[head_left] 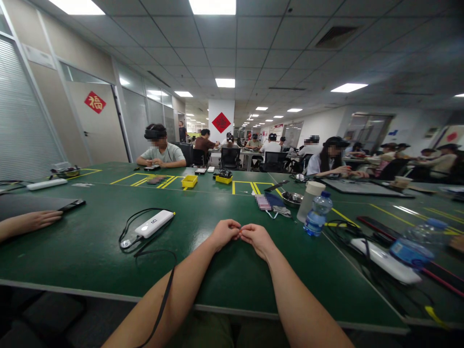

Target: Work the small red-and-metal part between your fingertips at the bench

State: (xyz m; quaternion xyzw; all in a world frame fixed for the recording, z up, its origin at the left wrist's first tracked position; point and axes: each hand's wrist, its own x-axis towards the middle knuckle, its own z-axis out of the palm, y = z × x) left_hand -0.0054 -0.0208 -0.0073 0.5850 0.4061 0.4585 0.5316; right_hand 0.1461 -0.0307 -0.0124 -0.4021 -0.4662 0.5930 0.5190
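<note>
My left hand and my right hand meet just above the green table, fingertips pinched together and touching. Between the fingertips there may be something small and dark, too tiny to name. To the left of my hands lies a white power bank with a black cable looped beside it. A black strap or cable hangs across my left forearm. Right of my hands stand a clear water bottle with a blue cap and a pale tumbler.
Yellow trays sit farther back among yellow tape lines. A metal bowl and a face mask lie ahead to the right. At far left a co-worker's hand rests on the table. Another water bottle stands at right; other people sit beyond.
</note>
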